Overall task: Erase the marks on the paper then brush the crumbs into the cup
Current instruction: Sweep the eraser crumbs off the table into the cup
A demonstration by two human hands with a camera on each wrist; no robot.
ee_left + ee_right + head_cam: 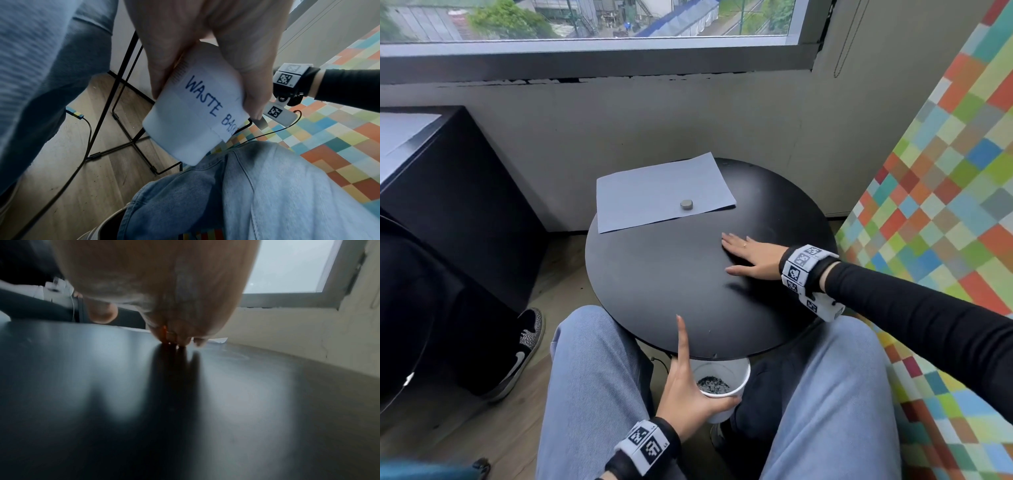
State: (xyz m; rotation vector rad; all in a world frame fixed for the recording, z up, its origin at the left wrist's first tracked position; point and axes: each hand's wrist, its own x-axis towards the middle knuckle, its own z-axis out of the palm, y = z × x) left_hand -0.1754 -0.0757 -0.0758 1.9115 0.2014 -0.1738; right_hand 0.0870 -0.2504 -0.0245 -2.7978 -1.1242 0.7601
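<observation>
A pale blue sheet of paper (661,192) lies on the far side of the round black table (654,284), with a small grey eraser (687,204) sitting on it. My right hand (748,255) lies flat on the tabletop right of centre, fingers straight and pointing left. My left hand (690,394) holds a white paper cup (724,383) just under the table's near edge; its index finger sticks up against the rim of the table. Dark crumbs lie in the cup's bottom. In the left wrist view the cup (191,116) bears the handwritten words "WASTE BASK", gripped between thumb and fingers.
My knees in light jeans flank the cup. Another person's black shoe (517,356) stands on the wooden floor at left. A dark cabinet (448,192) is at left, a multicoloured checked wall (945,205) at right. Thin black table legs (123,81) run below.
</observation>
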